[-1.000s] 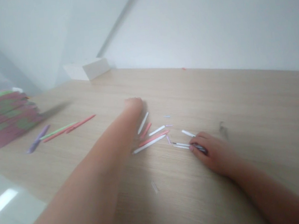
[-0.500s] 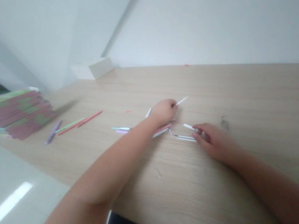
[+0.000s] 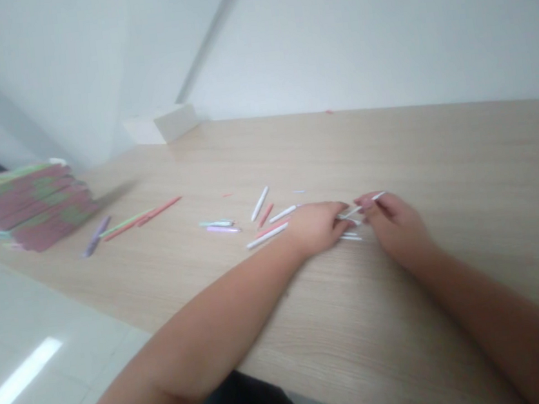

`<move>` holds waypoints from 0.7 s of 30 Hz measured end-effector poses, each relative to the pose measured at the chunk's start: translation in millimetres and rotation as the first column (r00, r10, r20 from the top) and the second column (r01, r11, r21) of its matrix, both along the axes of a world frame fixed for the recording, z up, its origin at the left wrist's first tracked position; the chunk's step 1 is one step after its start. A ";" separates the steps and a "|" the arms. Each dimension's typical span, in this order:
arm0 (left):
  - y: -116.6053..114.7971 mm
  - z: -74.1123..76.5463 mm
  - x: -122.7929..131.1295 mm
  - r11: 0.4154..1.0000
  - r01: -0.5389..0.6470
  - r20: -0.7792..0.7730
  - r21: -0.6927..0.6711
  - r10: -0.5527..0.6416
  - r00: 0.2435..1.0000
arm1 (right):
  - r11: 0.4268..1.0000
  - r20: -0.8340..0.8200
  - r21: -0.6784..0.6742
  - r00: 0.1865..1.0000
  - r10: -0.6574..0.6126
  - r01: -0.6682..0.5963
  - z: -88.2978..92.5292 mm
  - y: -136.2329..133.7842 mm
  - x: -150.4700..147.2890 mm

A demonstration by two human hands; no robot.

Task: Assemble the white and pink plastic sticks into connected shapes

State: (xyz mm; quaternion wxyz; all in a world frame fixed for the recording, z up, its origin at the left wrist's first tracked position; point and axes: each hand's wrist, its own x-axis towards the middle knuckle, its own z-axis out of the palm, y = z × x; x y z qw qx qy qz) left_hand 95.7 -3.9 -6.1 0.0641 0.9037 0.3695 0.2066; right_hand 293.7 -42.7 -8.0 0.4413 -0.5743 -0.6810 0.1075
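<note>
my right hand (image 3: 396, 228) is closed in a pinch on a thin white stick (image 3: 371, 200), whose long axis runs across the bench, tilted slightly. my left hand (image 3: 316, 227) lies just beside it, fingers curled; i cannot tell if they grip anything. short white sticks (image 3: 351, 237) lie under them, and a pink-and-green paper stack (image 3: 31, 203) sits toward the bench's left end.

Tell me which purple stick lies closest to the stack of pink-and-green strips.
The darker purple stick, nearest the stack. The paler lilac stick lies farther along the desk, next to a pale green one.
</note>
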 end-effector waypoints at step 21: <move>9.9 -14.1 -9.8 0.992 0.123 -0.062 0.029 -0.121 0.991 | 0.698 0.651 -0.320 0.684 -0.329 0.641 -9.1 25.4 118.9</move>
